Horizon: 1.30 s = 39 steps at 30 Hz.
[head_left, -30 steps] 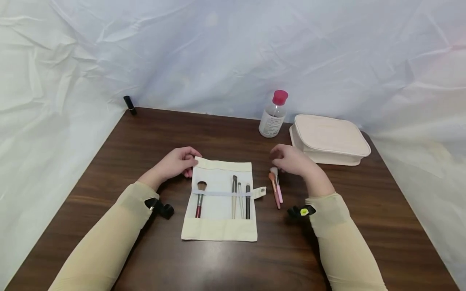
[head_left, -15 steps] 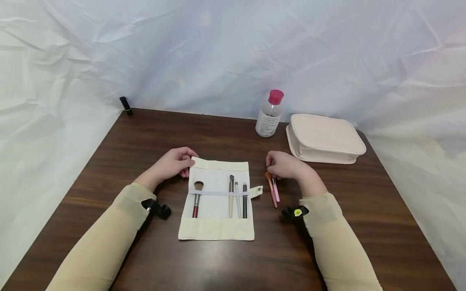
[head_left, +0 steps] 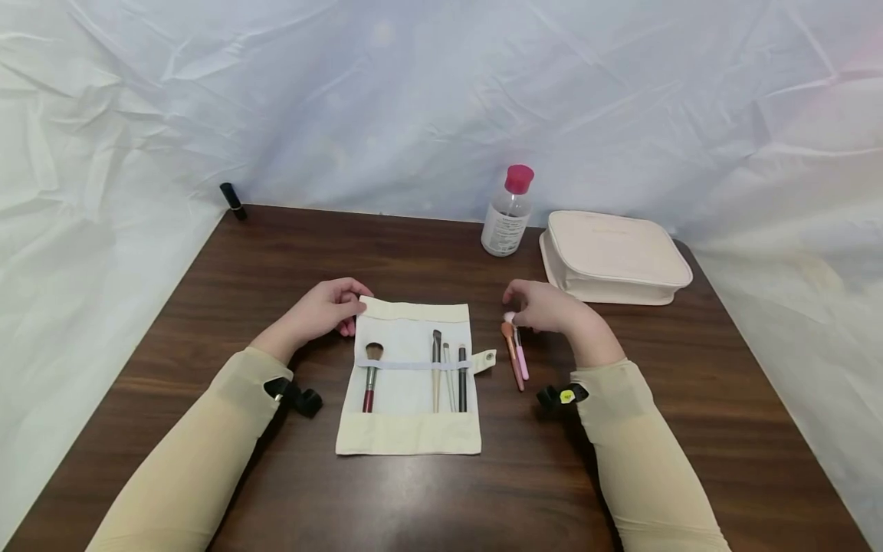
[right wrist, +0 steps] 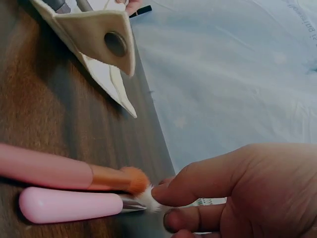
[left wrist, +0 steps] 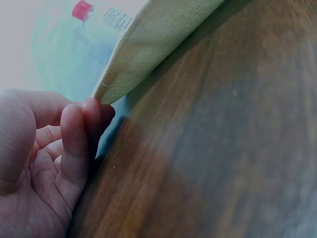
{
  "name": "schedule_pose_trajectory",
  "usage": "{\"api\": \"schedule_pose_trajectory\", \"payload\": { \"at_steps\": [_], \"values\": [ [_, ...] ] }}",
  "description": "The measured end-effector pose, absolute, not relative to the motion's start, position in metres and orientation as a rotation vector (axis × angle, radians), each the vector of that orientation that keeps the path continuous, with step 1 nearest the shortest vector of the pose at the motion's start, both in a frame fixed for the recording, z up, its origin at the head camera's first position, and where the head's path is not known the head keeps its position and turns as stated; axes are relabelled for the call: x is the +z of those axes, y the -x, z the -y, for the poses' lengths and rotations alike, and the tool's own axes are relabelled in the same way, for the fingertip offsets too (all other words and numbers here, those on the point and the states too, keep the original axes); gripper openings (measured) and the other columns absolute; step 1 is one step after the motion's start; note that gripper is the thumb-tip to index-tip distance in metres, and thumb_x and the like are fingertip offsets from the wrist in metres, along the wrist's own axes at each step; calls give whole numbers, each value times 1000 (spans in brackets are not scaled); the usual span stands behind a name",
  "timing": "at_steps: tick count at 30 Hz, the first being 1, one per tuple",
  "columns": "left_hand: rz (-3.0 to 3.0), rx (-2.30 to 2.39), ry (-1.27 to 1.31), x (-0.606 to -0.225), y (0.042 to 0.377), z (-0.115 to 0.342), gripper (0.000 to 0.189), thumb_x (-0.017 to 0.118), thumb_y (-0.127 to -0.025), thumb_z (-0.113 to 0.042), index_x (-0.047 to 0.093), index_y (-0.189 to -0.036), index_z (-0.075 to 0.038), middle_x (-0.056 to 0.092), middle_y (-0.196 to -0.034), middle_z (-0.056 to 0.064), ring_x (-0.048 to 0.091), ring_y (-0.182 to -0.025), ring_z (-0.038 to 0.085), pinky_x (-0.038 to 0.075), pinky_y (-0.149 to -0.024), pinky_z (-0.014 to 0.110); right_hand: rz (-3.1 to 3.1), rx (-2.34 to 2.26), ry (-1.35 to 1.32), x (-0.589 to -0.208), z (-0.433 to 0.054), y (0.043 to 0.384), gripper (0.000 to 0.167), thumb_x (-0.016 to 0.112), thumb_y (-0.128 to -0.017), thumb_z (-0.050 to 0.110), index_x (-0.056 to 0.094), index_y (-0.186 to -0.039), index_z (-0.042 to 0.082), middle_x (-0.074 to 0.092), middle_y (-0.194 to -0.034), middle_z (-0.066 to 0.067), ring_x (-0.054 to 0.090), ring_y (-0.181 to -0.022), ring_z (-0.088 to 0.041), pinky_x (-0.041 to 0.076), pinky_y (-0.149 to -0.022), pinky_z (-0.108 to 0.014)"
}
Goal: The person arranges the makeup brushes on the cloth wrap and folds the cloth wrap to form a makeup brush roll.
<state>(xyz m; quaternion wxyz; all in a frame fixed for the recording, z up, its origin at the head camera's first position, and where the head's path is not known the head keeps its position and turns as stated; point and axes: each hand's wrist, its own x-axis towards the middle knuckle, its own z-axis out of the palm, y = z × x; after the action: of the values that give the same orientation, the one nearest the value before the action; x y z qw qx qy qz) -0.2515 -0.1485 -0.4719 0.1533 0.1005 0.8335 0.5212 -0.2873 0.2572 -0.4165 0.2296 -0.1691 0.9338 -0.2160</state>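
A cream fabric brush roll [head_left: 407, 434] lies unfolded on the table, with several makeup brushes tucked under its elastic band. My left hand [head_left: 327, 310] pinches its far left corner, seen lifted in the left wrist view. Beside the roll's snap tab [head_left: 485, 360], two makeup brushes lie together: one with a light pink handle [right wrist: 74, 204] and white bristles [right wrist: 154, 201], one with a darker pink handle [right wrist: 42, 166] and orange bristles [right wrist: 134, 179]. My right hand [head_left: 548, 307] has its thumb and fingertip around the white bristles of the light pink makeup brush.
A clear bottle with a red cap [head_left: 519, 179] stands at the back of the table [head_left: 407, 510]. Right of it sits a pale zipped case [head_left: 614, 253]. A black tube [head_left: 233, 201] is at the far left corner. White sheeting [head_left: 386, 100] hangs behind the table.
My right hand dipped onto the two loose brushes, then rose slightly, and the white bristles show again. The light pink brush's head has shifted a little left. My left hand stays at the roll's corner.
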Motion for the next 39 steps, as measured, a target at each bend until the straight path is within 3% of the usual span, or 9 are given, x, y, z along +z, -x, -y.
{"api": "schedule_pose_trajectory", "payload": {
  "at_steps": [6,11,22,29,39],
  "values": [
    [-2384,1493,-285,-470,250,150,25,61,-104,-16,61,-126,-5,66,-79,14,66,-65,26,60,-62,34,-2572,-531,430,-418,-252,284,46,69,-92,15,55,-135,9,65,-86,-10,64,-62,-21,51,-59,-32],
    [-2390,1485,-267,-473,250,151,25,62,-104,-16,61,-126,-6,66,-79,14,66,-65,27,60,-62,34,-2578,-509,431,-421,-245,282,43,64,-96,16,52,-136,8,66,-89,-11,64,-64,-21,50,-59,-33],
    [-2390,1492,-257,-474,250,152,25,63,-103,-16,62,-126,-6,67,-79,14,66,-66,25,59,-62,33,-2800,-668,526,-418,-237,284,18,63,-97,14,67,-114,9,65,-91,-7,62,-74,-20,51,-67,-35],
    [-2400,1494,-260,-475,249,154,25,63,-103,-17,62,-126,-6,67,-80,14,66,-66,25,59,-62,33,-2634,-1230,588,-406,-228,280,31,67,-98,7,64,-129,4,67,-99,-14,67,-76,-24,60,-68,-36],
    [-2384,1531,-272,-476,250,148,24,62,-103,-16,63,-125,-7,67,-79,13,66,-65,27,59,-61,34,-2302,-1539,520,-425,-184,275,38,65,-98,2,58,-136,0,66,-97,-17,66,-80,-25,61,-73,-36]
  ]
}}
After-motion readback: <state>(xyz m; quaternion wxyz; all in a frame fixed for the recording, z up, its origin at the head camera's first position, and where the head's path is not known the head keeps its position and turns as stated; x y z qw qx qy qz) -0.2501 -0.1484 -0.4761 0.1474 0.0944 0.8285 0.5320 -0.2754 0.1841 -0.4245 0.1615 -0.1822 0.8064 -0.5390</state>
